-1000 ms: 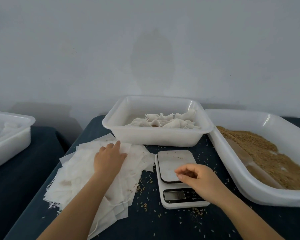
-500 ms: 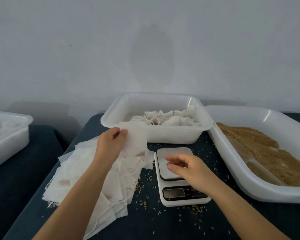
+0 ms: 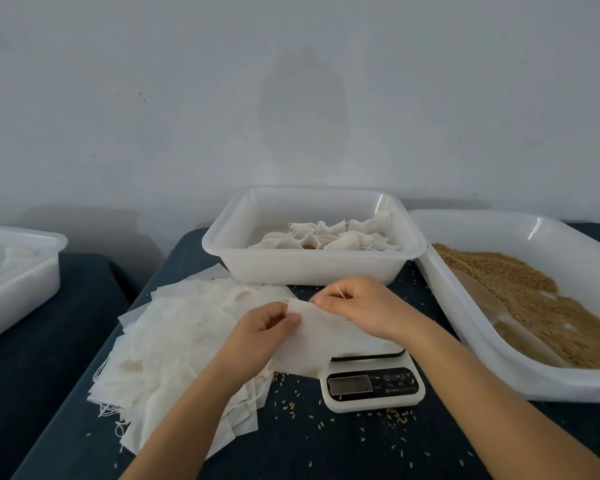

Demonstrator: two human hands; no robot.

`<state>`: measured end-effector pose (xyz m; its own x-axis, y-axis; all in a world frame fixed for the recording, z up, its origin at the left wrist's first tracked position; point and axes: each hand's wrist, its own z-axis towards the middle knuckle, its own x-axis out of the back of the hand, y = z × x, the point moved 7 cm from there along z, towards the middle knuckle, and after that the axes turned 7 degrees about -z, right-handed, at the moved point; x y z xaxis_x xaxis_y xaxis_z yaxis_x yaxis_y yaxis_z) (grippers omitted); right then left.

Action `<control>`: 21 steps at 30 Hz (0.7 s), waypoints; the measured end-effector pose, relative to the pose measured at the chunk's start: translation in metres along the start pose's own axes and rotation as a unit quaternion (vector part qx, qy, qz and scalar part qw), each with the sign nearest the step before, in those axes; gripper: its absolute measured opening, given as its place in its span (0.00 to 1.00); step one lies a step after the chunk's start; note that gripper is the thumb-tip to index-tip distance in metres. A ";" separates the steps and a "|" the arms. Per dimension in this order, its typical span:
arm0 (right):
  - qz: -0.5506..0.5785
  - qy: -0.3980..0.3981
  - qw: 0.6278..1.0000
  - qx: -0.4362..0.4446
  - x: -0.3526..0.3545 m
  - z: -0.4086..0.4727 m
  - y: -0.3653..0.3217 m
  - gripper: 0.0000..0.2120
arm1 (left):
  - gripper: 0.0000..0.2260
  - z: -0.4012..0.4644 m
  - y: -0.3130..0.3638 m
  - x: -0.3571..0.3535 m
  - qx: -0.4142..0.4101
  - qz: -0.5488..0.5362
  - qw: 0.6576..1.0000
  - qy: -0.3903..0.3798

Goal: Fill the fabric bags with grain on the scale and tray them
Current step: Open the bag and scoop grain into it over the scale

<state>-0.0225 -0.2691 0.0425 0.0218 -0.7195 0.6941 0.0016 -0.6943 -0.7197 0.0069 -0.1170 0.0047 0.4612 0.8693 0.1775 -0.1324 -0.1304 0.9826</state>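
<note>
dark table (image 3: 291,445) | both hands pinch flat bag (image 3: 309,341) top edge, mouth up

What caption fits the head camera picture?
Both hands, left hand and right hand, pinch an empty fabric bag above the scale.

Change over the last second. The left hand (image 3: 264,329), which a second ago lay flat on the pile of empty bags (image 3: 174,344), lifted one fabric bag (image 3: 312,341) clear of it half a second ago and has now carried it rightward, so that it hangs over the near-left part of the scale (image 3: 373,386). The right hand (image 3: 357,306), earlier hovering with loosely curled fingers above the scale platform, has risen to meet the bag and now pinches its upper edge, opposite the left hand's pinch.
</note>
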 end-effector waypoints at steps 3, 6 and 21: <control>-0.035 -0.096 0.995 0.007 -0.004 -0.005 -0.007 0.07 | 0.12 0.002 0.010 0.006 -0.024 0.036 0.999 0.002; -0.016 -0.125 0.992 -0.003 -0.010 -0.009 -0.007 0.07 | 0.10 0.003 0.019 0.009 -0.044 0.069 0.996 -0.021; -0.027 -0.114 0.993 0.005 -0.028 -0.021 0.005 0.08 | 0.14 -0.004 0.006 0.006 0.013 0.086 0.992 -0.087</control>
<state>-0.0445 -0.2531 0.0199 0.2479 -0.6574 0.7116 0.0192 -0.7310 -0.6821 0.0056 -0.1107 0.0110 0.5787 0.7376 0.3478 -0.2007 -0.2845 0.9374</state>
